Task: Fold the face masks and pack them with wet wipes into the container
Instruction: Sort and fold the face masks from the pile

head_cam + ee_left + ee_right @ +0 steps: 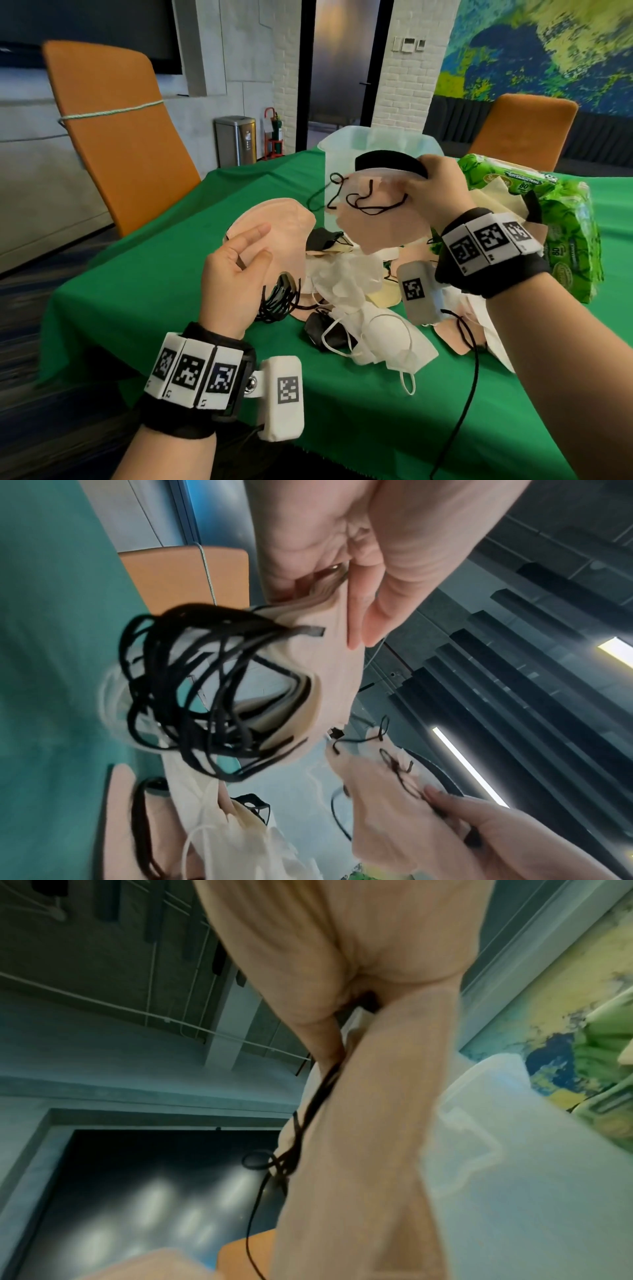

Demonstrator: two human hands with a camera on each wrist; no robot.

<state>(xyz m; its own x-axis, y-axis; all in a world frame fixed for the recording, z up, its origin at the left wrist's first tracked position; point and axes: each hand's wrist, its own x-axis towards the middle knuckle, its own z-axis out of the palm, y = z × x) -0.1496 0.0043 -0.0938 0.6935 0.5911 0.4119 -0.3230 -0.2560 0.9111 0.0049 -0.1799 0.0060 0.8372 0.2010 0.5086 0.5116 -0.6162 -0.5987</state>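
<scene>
My left hand [257, 243] pinches a stack of beige masks [277, 229] above the green table; their black ear loops [277, 301] hang in a tangle below my palm. In the left wrist view, thumb and fingers [373, 620] close on that stack [329, 669]. My right hand [424, 174] grips a folded beige mask [380, 219], with a black mask [390, 162] behind it, held up in front of the translucent container [334, 154]. Loose black loops dangle across it. In the right wrist view the mask [359, 1150] hangs from my fingers beside the container [514, 1164].
A pile of white, beige and black masks [359, 298] lies on the green tablecloth [154, 291] between my hands. A green wet wipes pack [568, 222] stands right of the container. Two orange chairs [113, 130] flank the table. A black cable [469, 377] trails from my right wrist.
</scene>
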